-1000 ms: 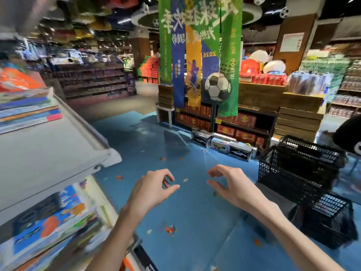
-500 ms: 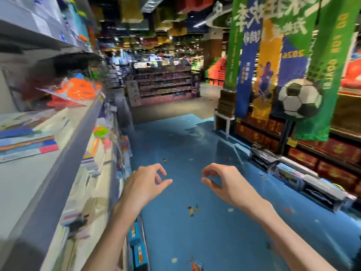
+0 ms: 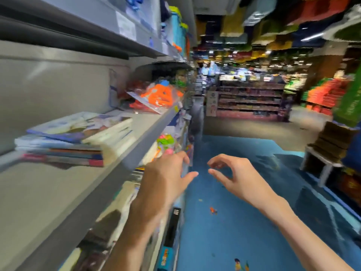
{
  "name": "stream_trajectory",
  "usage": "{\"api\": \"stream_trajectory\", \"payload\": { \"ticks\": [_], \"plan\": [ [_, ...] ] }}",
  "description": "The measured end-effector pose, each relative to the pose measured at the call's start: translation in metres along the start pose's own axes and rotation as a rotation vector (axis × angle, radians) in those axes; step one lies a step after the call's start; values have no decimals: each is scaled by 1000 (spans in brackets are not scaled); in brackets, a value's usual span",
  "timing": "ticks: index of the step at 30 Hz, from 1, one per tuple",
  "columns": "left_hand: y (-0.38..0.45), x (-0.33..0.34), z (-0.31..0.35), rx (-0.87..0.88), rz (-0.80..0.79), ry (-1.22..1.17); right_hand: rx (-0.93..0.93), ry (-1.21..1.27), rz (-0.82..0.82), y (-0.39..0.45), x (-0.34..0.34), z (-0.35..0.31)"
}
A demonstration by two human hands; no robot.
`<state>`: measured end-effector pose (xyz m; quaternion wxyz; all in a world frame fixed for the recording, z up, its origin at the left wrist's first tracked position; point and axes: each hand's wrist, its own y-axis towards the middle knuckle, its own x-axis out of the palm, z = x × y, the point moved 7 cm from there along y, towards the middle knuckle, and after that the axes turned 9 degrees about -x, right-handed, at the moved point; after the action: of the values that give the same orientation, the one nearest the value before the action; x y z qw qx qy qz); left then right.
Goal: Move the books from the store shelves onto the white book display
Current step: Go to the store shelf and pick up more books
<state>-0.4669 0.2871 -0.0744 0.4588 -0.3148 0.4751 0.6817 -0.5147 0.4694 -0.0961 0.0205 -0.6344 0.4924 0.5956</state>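
Both hands empty: left hand (image 3: 166,178) and right hand (image 3: 232,177) loosely curled, below the book stack (image 3: 78,139); grab too few, stack's top books slide off shelf edge (image 3: 148,133).

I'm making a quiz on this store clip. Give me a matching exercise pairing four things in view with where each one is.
Things:
1. stack of books
2. orange toy pack
3. left hand
4. right hand

Places:
A. over the blue floor, empty
B. lying flat on the grey shelf
C. far end of that shelf, beyond the books
D. beside the shelf edge, empty

Pairs: 1-B, 2-C, 3-D, 4-A
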Motion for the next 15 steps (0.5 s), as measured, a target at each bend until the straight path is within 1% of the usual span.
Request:
{"api": "stream_trajectory", "payload": {
  "ticks": [3,8,10,12,15],
  "plan": [
    [9,-23,-20,-88,62,-1,-163,98,-1,55,20,-8],
    [4,-68,-47,-292,281,151,-388,293,24,133,56,-34],
    [-3,-81,-54,-408,333,209,-487,382,44,153,67,-51],
    [-12,-92,-65,-562,341,284,-594,466,56,168,73,-73],
    [-28,-108,-78,-759,359,374,-757,577,26,187,83,-109]
  ]
}}
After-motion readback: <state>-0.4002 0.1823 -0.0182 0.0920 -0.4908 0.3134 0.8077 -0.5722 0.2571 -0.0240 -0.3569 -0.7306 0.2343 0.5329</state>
